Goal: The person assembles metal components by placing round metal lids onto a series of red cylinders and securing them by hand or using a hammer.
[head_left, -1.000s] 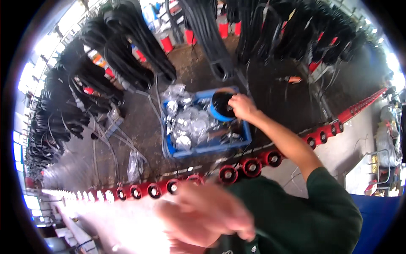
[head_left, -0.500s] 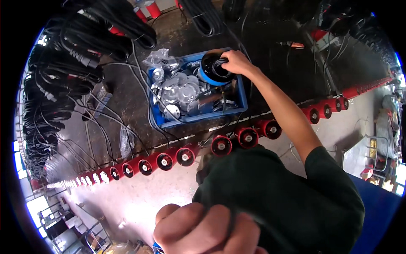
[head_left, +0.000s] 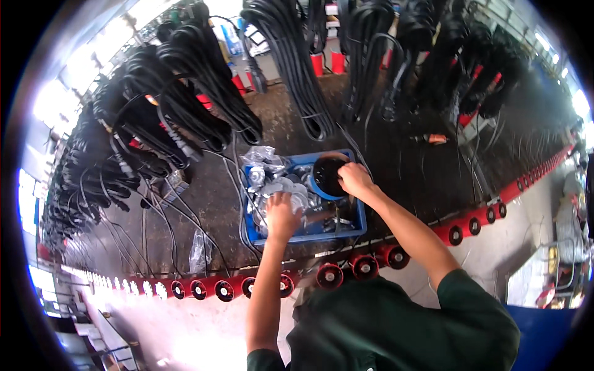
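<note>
In the blue bin [head_left: 322, 236] lies a heap of silvery round discs [head_left: 288, 183], some of them see-through. My left hand [head_left: 282, 217] is over the bin's near left part, touching the discs, with its fingers stretched and thumb apart. A round black tub [head_left: 327, 168] with a blue lower band sits in the bin's right part. My right hand [head_left: 355, 179] reaches over the tub's right rim, fingers bent together inside it. Whatever they pinch is hidden. Beside the tub a dark brown bar [head_left: 320, 214] lies in the bin.
Red cylinders [head_left: 330, 276] line the table's front edge. Bundles of black cable [head_left: 294, 74] hang along the far side, with loose leads running over the dark table [head_left: 396, 185]. An orange-handled tool [head_left: 437, 139] lies right of the bin; a clear plastic bag [head_left: 199, 250] lies left.
My left hand has gone from close in front of my body, fingers curled, forward into the bin. My right hand stays at the tub. The view has tipped up, showing more hanging cables.
</note>
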{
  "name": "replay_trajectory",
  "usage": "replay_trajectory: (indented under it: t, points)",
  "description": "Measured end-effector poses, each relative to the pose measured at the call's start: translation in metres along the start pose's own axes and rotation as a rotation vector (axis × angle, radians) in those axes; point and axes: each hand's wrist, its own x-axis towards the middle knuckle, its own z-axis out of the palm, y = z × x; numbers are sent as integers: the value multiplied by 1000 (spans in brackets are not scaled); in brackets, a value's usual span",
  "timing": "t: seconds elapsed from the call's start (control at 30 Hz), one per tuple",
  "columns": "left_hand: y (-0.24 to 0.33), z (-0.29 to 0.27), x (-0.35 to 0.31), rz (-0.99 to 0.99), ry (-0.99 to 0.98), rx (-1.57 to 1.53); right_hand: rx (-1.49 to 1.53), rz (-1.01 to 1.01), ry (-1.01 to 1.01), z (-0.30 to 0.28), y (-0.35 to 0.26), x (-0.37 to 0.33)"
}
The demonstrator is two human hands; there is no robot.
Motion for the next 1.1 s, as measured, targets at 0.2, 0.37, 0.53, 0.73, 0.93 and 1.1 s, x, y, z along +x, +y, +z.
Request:
replay_trajectory:
  t: [0.2, 0.37, 0.53, 0.73, 0.93, 1.1]
  points:
    - [-3, 25, 16, 14, -217, 192, 62, -4, 33, -18, 3, -12]
    - [-14, 33, 9, 36, -67, 260, 225, -63, 288, -28, -2, -17]
    - [-7, 18, -9, 95, -117, 379, 300, -59, 313, -35, -7, -27]
    - [-20, 18, -17, 215, -90, 373, 410, -132, 413, -43, -26, -28]
    - [-15, 6, -20, 195, -196, 320, 223, -124, 265, -52, -31, -34]
    - [-2, -23, -41, 21, 26, 34, 518, -68, 522, -74, -44, -61]
